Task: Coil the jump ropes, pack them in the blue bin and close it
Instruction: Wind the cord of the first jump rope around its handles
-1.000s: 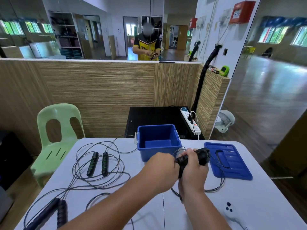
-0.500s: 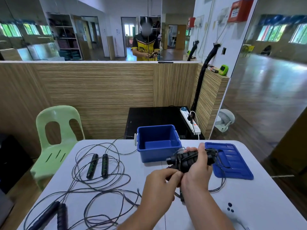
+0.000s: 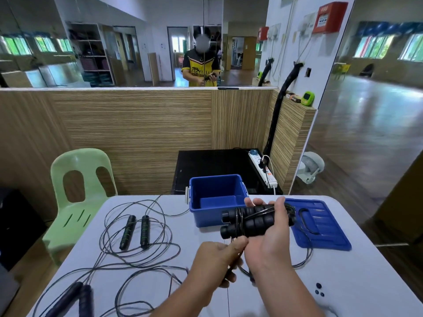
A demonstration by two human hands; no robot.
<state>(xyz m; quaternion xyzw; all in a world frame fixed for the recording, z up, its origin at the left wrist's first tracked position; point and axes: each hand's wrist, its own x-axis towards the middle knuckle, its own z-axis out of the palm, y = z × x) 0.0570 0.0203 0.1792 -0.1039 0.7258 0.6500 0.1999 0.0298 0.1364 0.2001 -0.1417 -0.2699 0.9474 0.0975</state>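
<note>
My right hand (image 3: 267, 239) grips a pair of black jump-rope handles (image 3: 247, 221) held side by side, with thin cord wound around them, just in front of the open blue bin (image 3: 196, 216). My left hand (image 3: 217, 259) pinches the loose cord below the handles. The bin's blue lid (image 3: 325, 232) lies flat to the right, with a loop of cord across it. A second rope with green-striped handles (image 3: 135, 232) lies uncoiled at mid-left. A third rope's dark handles (image 3: 73, 300) lie at the near left corner.
Loose cord spreads over the left half of the white table (image 3: 343, 282). A green plastic chair (image 3: 77, 202) stands at the table's left. A power strip (image 3: 263, 172) lies on the black stand behind the bin. Small dark dots (image 3: 318, 289) mark the table at the near right.
My right hand has lifted the handles and turned them sideways. My left hand has left the handles and dropped lower, now pinching the cord beneath them.
</note>
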